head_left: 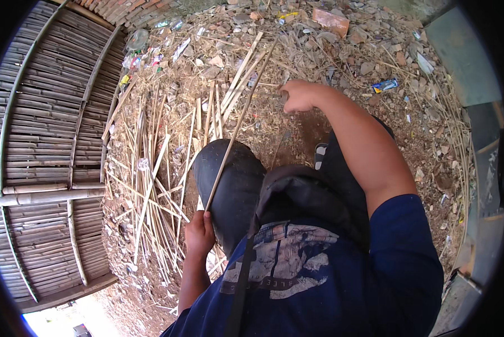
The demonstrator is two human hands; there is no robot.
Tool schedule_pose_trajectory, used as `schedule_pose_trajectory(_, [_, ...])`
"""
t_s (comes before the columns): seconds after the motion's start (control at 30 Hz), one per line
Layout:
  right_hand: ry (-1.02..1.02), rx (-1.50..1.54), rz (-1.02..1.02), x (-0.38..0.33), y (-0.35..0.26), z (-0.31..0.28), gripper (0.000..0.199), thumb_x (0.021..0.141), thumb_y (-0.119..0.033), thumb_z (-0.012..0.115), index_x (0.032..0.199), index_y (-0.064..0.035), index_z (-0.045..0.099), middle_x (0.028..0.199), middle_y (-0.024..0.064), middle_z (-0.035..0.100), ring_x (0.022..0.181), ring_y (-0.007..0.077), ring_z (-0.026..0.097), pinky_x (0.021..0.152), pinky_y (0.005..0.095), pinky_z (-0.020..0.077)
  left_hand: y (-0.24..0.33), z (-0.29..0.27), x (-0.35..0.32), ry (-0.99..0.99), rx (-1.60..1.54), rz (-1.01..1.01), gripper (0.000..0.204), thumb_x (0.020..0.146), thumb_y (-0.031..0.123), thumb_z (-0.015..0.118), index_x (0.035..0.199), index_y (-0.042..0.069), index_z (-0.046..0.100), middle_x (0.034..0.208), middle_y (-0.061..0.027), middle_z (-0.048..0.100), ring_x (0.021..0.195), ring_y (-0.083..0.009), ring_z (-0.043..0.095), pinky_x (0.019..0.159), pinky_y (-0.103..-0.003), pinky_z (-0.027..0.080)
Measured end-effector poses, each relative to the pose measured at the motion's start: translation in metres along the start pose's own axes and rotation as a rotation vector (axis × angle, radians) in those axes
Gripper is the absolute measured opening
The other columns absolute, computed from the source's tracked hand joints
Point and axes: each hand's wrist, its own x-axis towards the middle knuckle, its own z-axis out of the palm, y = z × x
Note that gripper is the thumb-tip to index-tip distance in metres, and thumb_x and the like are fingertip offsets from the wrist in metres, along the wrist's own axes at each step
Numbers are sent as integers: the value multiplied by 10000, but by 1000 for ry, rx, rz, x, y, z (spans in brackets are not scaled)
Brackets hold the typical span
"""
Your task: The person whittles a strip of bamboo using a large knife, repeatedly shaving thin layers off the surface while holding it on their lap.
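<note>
My left hand [199,235] is closed around the lower end of a long, thin bamboo strip [229,145]. The strip slants up and away, passing over my left knee, and its far end reaches above the littered ground. Out ahead on the right, my right hand [300,96] is curled shut at the end of my stretched arm, apart from the strip. What its fingers hold, if anything, cannot be made out. Many split bamboo strips [151,185] lie in a loose, crossing heap to the left of my knee, and several more [242,76] lie beyond it.
A bamboo-slat wall [49,112] stands along the left. Stones, shavings and scraps cover the ground, with a blue wrapper [385,85] at right and a brick [330,21] at the far side. Grey panels [459,56] border the right, beside long thin strips [459,151].
</note>
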Motion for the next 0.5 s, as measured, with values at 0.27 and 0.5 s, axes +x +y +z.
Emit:
schedule_pose_trajectory(0.27, [-76,-273,-261,-22,-52,31,314,737,-140,619,1013,-24,713,936,208,706,905,373,681,790,480,545,2,-11,-2,-21,36,22,350,1056,310,461,857,38,557,680,-235,603,659,-471,607,587,-553,439])
schedule_pose_trajectory(0.5, [80,3,-10,5,3,6,416,719,-206,709,1086,-11,695,936,207,700,892,354,682,792,439,539,2,3,-4,1,-38,-11,369,1064,305,437,858,16,537,689,-260,584,678,-488,595,605,-553,421])
